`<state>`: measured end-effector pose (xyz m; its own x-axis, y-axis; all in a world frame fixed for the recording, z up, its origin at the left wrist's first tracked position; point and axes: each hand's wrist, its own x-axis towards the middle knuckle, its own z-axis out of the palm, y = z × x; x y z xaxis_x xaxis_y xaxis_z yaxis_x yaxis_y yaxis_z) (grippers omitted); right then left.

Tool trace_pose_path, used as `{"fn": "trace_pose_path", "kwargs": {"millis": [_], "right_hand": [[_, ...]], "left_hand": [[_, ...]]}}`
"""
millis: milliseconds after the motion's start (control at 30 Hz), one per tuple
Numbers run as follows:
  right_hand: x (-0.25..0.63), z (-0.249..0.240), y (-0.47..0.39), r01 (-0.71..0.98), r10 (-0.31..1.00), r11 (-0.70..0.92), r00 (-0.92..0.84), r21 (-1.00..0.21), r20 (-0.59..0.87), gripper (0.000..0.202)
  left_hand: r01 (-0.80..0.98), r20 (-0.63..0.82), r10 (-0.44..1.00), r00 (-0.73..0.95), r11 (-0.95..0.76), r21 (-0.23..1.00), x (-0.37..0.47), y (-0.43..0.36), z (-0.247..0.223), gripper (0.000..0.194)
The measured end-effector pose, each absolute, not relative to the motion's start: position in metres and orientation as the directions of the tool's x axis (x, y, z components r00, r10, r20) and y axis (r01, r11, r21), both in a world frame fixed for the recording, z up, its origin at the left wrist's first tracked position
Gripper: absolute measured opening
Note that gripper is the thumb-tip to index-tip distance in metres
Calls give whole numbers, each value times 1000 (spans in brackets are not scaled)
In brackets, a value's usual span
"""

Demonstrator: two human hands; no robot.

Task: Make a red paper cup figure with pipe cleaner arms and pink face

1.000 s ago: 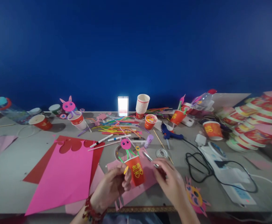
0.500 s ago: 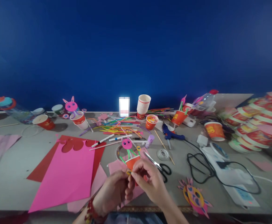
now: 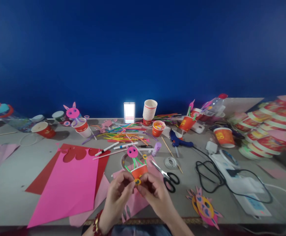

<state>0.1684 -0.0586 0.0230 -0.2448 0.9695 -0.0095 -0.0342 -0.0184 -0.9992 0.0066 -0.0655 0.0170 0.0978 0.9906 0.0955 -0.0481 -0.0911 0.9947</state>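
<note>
A small yellow paper disc with a dark centre [image 3: 137, 181] is pinched between my two hands, near the table's front edge. My left hand [image 3: 119, 190] grips its left side with thumb and finger, and my right hand [image 3: 155, 190] grips its right side. Just beyond them stands an orange-red paper cup [image 3: 139, 171], its lower part hidden by my fingers. Out of the cup rise green stems, one bearing a pink paper face [image 3: 132, 151] with eyes, another a yellow disc [image 3: 145, 157]. Black-handled scissors [image 3: 169, 180] lie open to the right of my right hand.
Pink paper sheets [image 3: 66, 190] cover the left front. A clear tape roll [image 3: 170, 162], blue glue gun [image 3: 179, 141] and looped black cable [image 3: 209, 177] lie to the right. Behind are markers [image 3: 107, 148], colourful pipe cleaners [image 3: 123, 136] and stacked white cups [image 3: 150, 109]. Decorated paper faces [image 3: 204, 206] lie front right.
My left hand has turned and risen, its fingertips now meeting the disc from the left. The disc now faces me more fully. The whole view has shifted slightly.
</note>
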Motion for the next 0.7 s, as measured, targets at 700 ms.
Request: {"fn": "trace_pose_path", "kwargs": {"millis": [700], "right_hand": [[188,-8,-36,-120,998,-42,44,-992,-47,33]], "left_hand": [[582,161,986,37,-152,799,-9,-52,-26,46]]}}
